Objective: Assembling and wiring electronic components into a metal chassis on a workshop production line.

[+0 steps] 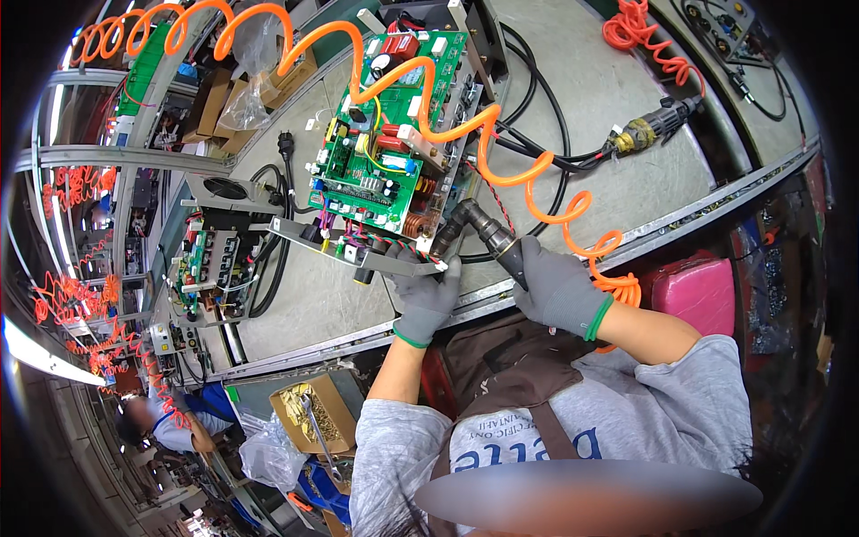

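Note:
In my right hand point(559, 285), gloved in grey with a green cuff, the fingers wrap round the body of a dark right-angle air screwdriver point(488, 231). Its angled head reaches the near edge of a circuit board assembly point(380, 166). This assembly carries green boards, coils, capacitors and coloured wires. My left hand point(428, 300), gloved alike, is closed at the near end of a grey metal panel point(383, 261) on that assembly, just beside the tool's head. Parts of the left fingers are hidden by the panel. The driver's tip is hard to make out.
An orange coiled hose point(537, 170) arches over the board. A yellow-and-black power tool point(653, 127) lies at the right among black cables point(557, 89). Another assembly with a fan point(219, 259) stands at the left. Below are a carton of screws point(313, 412) and a pink bundle point(693, 297). A co-worker point(170, 416) sits far left.

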{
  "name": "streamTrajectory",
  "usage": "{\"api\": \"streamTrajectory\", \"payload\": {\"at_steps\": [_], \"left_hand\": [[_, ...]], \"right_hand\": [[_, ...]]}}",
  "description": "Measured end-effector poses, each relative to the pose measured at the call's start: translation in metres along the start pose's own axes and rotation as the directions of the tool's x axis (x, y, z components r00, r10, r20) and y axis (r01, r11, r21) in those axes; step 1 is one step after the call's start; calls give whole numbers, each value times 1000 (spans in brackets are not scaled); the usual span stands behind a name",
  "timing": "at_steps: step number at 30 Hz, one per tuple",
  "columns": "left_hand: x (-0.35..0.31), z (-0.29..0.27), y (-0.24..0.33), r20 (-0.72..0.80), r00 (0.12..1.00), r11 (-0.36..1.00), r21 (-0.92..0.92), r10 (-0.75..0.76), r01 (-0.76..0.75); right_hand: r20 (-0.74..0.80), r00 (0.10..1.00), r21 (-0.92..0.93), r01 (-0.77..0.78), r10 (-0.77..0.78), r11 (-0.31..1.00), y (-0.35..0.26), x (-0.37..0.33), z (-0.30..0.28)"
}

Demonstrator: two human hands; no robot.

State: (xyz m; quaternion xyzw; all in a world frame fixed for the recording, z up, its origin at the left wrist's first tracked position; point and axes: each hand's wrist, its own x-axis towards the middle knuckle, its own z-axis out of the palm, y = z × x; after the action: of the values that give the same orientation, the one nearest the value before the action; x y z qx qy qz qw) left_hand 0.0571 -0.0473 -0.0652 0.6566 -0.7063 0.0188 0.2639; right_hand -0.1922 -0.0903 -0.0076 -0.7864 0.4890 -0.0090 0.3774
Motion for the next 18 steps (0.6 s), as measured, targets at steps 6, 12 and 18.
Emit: {"api": "streamTrajectory", "payload": {"at_steps": [6, 12, 18], "left_hand": [[-2, 5, -4, 25, 997, 996, -44, -73, 74], [2, -1, -2, -18, 998, 998, 38, 54, -53], [6, 1, 7, -172, 983, 998, -5, 65, -67]], "right_hand": [[35, 999, -8, -15, 15, 1000, -1, -4, 0], [35, 999, -6, 9, -9, 1000, 0, -4, -1], [14, 1000, -2, 23, -23, 1000, 0, -5, 1]]}}
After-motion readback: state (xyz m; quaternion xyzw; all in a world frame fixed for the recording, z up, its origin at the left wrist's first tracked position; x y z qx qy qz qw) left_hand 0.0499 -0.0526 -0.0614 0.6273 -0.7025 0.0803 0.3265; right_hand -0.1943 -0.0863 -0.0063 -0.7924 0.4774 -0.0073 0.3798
